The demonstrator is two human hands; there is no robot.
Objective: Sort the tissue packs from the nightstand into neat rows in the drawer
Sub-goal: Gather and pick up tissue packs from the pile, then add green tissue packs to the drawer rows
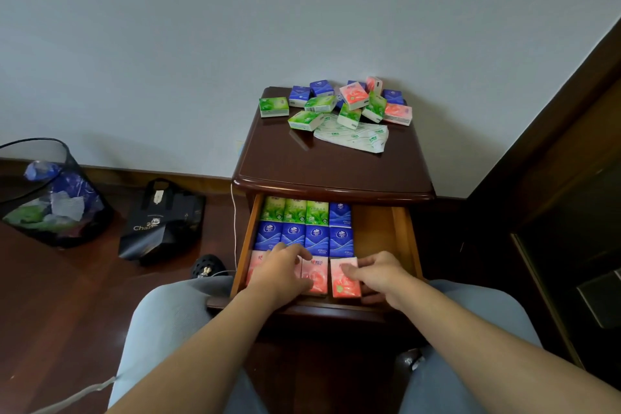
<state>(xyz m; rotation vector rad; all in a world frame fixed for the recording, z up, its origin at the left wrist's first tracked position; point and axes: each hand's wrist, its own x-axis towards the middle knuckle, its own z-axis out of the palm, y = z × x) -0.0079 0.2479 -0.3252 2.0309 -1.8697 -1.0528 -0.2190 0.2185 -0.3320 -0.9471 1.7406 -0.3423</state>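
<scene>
Pink tissue pack (pixel 345 277) at lower centre, pinched by the right hand (pixel 376 274) in the drawer (pixel 401 239), could skew the row the flat left hand (pixel 280 267) presses.

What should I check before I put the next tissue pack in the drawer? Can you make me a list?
1. Drawer open enough: ok.
2. Bare space on the drawer's right side: ok.
3. Pink row tidy: not ok; the rightmost pink pack sits tilted with a gap beside it.
4. Back row one colour: not ok; a blue pack sits beside the three green packs.
5. Hands free: not ok; left hand rests on the pink row, right hand grips the rightmost pink pack.
6. Packs left on the nightstand: ok, plenty.
</scene>
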